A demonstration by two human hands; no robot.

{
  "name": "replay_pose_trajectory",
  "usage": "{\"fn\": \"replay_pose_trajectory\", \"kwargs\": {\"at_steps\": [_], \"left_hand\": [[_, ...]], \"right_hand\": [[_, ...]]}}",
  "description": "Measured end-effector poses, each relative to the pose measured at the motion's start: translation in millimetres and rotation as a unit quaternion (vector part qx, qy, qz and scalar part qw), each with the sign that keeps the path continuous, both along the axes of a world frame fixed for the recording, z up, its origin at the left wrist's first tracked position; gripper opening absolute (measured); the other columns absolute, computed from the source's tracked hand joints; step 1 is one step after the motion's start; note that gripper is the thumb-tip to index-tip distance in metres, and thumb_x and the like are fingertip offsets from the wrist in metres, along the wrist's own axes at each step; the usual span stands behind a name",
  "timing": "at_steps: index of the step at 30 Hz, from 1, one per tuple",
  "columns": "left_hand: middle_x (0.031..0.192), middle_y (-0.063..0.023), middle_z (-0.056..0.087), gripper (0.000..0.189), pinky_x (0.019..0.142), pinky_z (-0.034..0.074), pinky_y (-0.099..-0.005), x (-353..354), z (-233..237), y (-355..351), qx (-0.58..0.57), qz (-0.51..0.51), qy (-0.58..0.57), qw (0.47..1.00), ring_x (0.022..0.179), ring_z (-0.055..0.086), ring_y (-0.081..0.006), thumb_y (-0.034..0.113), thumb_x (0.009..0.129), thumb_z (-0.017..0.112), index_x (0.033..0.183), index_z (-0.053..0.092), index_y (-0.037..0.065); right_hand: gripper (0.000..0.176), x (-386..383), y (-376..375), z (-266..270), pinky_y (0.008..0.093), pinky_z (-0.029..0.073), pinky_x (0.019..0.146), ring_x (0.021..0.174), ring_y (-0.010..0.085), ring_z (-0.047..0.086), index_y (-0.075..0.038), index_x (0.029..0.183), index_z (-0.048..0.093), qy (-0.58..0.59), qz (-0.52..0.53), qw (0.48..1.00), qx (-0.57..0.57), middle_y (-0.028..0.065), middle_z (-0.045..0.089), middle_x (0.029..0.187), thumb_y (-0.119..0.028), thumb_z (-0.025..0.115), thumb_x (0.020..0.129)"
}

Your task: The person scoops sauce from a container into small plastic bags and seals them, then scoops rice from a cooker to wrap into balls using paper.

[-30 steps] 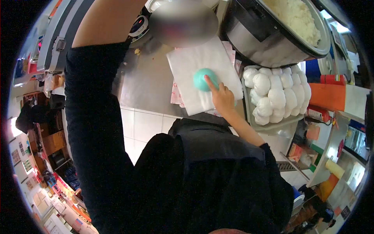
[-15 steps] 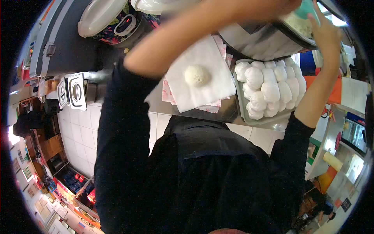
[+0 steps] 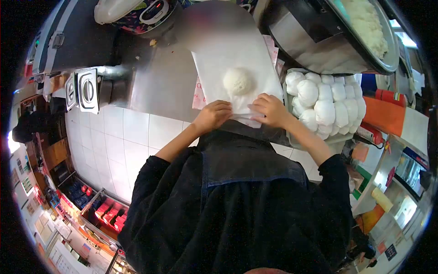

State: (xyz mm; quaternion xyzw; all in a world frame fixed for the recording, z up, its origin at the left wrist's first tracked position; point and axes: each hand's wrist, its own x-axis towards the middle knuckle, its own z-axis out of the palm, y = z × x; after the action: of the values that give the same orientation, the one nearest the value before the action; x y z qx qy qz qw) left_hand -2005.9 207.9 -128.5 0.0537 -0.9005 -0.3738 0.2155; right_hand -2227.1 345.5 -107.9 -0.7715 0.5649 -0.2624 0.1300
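A round ball of white rice (image 3: pixel 237 81) sits in the middle of a white wrapping sheet (image 3: pixel 255 64) on the steel counter. My left hand (image 3: pixel 213 116) pinches the near edge of that sheet on the left. My right hand (image 3: pixel 270 110) grips the same edge on the right, fingers curled over the paper. Both hands lie just below the rice ball and do not touch it.
A tray (image 3: pixel 292 137) of several white-wrapped balls stands right of the sheet. Behind it a large open cooker (image 3: pixel 319 36) holds white rice. A flowered cooker with a white lid (image 3: pixel 137 13) is at the back left. Two steel inset lids (image 3: pixel 86 90) sit left.
The teal cup that covered the rice a second ago is gone from the sheet. Both arms came down from the big cooker, and my hands now hold the sheet's near edge.
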Motion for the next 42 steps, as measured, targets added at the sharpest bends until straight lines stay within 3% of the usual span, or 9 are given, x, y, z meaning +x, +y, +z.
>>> {"fn": "replay_pose_trajectory", "kwargs": {"at_steps": [8, 12, 17, 22, 25, 26, 33, 39, 42], "left_hand": [[0.087, -0.0119, 0.066, 0.016, 0.076, 0.048, -0.0312, -9, 9, -13, 0.308, 0.107, -0.299, 0.897, 0.082, 0.062, -0.0202, 0.011, 0.075, 0.067, 0.085, 0.067, -0.001], [0.074, -0.0112, 0.066, 0.016, 0.066, 0.048, -0.028, -5, -7, -17, 0.447, 0.111, -0.202, 0.864, 0.065, 0.061, -0.0148, 0.015, 0.071, 0.069, 0.081, 0.069, 0.002], [0.065, -0.0101, 0.064, 0.017, 0.061, 0.047, -0.0274, -13, -1, -18, 0.375, 0.094, -0.324, 0.863, 0.063, 0.06, -0.0131, 0.019, 0.068, 0.069, 0.071, 0.069, 0.002], [0.067, -0.015, 0.062, 0.023, 0.062, 0.047, -0.0359, -22, -36, 6, 0.375, 0.177, -0.228, 0.881, 0.062, 0.06, -0.0208, 0.018, 0.073, 0.058, 0.081, 0.06, -0.003], [0.077, -0.019, 0.059, 0.019, 0.066, 0.046, -0.0449, -7, -17, 17, 0.083, 0.111, -0.216, 0.966, 0.075, 0.059, -0.0339, 0.018, 0.08, 0.051, 0.08, 0.055, -0.001], [0.084, -0.019, 0.059, 0.028, 0.072, 0.046, -0.0447, -8, 2, 18, 0.124, 0.135, -0.298, 0.937, 0.082, 0.058, -0.0362, 0.021, 0.075, 0.059, 0.096, 0.053, 0.003], [0.075, -0.0128, 0.061, 0.028, 0.065, 0.048, -0.0434, 13, -14, -3, -0.04, 0.067, -0.149, 0.986, 0.075, 0.06, -0.0318, 0.01, 0.074, 0.054, 0.102, 0.052, 0.007], [0.099, -0.0157, 0.062, 0.044, 0.072, 0.048, -0.0386, 47, 30, -17, 0.072, 0.052, -0.223, 0.971, 0.09, 0.059, -0.03, 0.0, 0.069, 0.052, 0.113, 0.052, 0.007], [0.122, -0.0102, 0.051, 0.042, 0.095, 0.037, -0.0438, 46, 37, 9, -0.154, 0.184, 0.09, 0.967, 0.118, 0.045, -0.0281, 0.005, 0.074, 0.054, 0.116, 0.051, 0.009]], "right_hand": [[0.018, -10, -15, -7, 0.0315, 0.045, 0.063, 0.07, 0.0214, 0.057, -0.005, 0.078, 0.067, -0.153, -0.075, 0.97, 0.173, 0.009, 0.06, 0.071, -0.021, 0.067, 0.071], [0.018, -18, -24, -2, 0.0304, 0.046, 0.06, 0.061, 0.0199, 0.058, -0.005, 0.078, 0.068, -0.252, -0.101, 0.911, 0.311, 0.0091, 0.062, 0.069, -0.022, 0.068, 0.071], [0.02, -28, -31, -13, 0.0304, 0.046, 0.061, 0.061, 0.0203, 0.059, -0.006, 0.08, 0.069, -0.204, -0.04, 0.901, 0.381, 0.009, 0.064, 0.073, -0.024, 0.067, 0.072], [0.027, -15, -35, 7, 0.0343, 0.046, 0.064, 0.066, 0.0263, 0.059, -0.004, 0.085, 0.064, -0.125, -0.115, 0.905, 0.39, 0.0116, 0.063, 0.075, -0.028, 0.065, 0.073], [0.03, -2, -27, 22, 0.0394, 0.044, 0.077, 0.085, 0.0309, 0.054, -0.006, 0.091, 0.061, 0.011, -0.064, 0.968, 0.242, 0.0132, 0.06, 0.09, -0.026, 0.066, 0.069], [0.023, -13, -18, -3, 0.0415, 0.041, 0.083, 0.088, 0.0316, 0.053, -0.005, 0.087, 0.06, 0.066, -0.009, 0.985, 0.157, 0.0135, 0.059, 0.09, -0.019, 0.065, 0.069], [0.009, 11, -27, 10, 0.0419, 0.044, 0.073, 0.08, 0.0343, 0.053, -0.003, 0.083, 0.051, 0.094, 0.032, 0.995, -0.029, 0.0145, 0.054, 0.084, -0.001, 0.053, 0.075], [0.009, 16, -8, 4, 0.0436, 0.044, 0.061, 0.07, 0.0349, 0.055, -0.004, 0.082, 0.051, 0.063, 0.014, 0.978, 0.198, 0.0155, 0.055, 0.073, -0.012, 0.054, 0.078], [0.025, 11, -26, 43, 0.0399, 0.047, 0.072, 0.084, 0.0339, 0.06, -0.005, 0.097, 0.058, -0.039, -0.104, 0.951, 0.289, 0.019, 0.062, 0.088, -0.022, 0.058, 0.079]]}}
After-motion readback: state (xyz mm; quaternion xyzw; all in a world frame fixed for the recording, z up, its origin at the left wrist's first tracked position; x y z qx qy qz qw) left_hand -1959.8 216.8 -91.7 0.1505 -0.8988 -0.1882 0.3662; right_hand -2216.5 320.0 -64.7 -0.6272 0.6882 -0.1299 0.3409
